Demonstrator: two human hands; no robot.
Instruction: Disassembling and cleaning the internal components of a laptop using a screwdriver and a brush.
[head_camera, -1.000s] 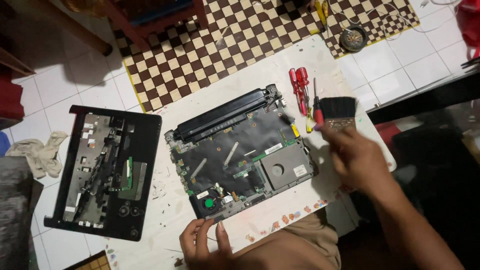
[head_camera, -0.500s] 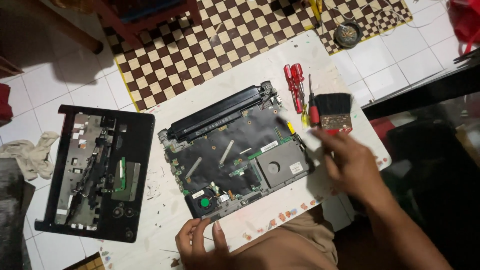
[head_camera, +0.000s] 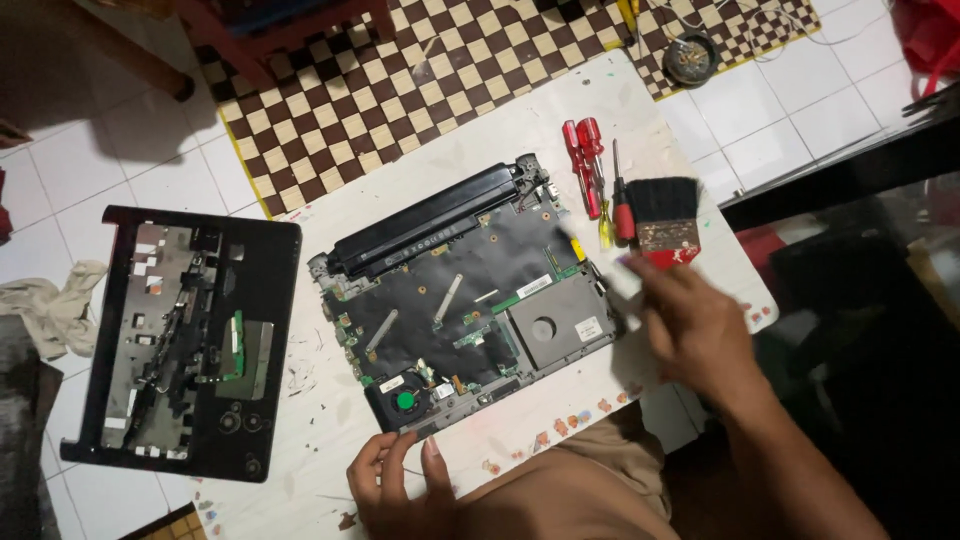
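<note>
Since the earlier frames, the right hand (head_camera: 692, 325) has been drawn down and slightly away from the paintbrush (head_camera: 667, 218), while the view has shifted so that the opened laptop base (head_camera: 465, 300) sits nearer the centre. That base lies tilted on the white table (head_camera: 500, 120), circuit board and green fan exposed upward, presumably so the inside can be reached. The right hand is blurred just beside the base's right edge; whether anything is pinched in its fingers cannot be told. The left hand (head_camera: 400, 485) is laid open and flat on the table at the near edge, nothing held, seemingly as a brace. Two red screwdrivers (head_camera: 583, 165) are kept beside the brush, within reach. The removed black cover (head_camera: 185, 340) is set apart to the left, partly over the white tiled floor (head_camera: 60, 170). A checkered mat (head_camera: 400, 80) is spread beyond the table, and a crumpled rag (head_camera: 45, 310) lies beside the cover.
</note>
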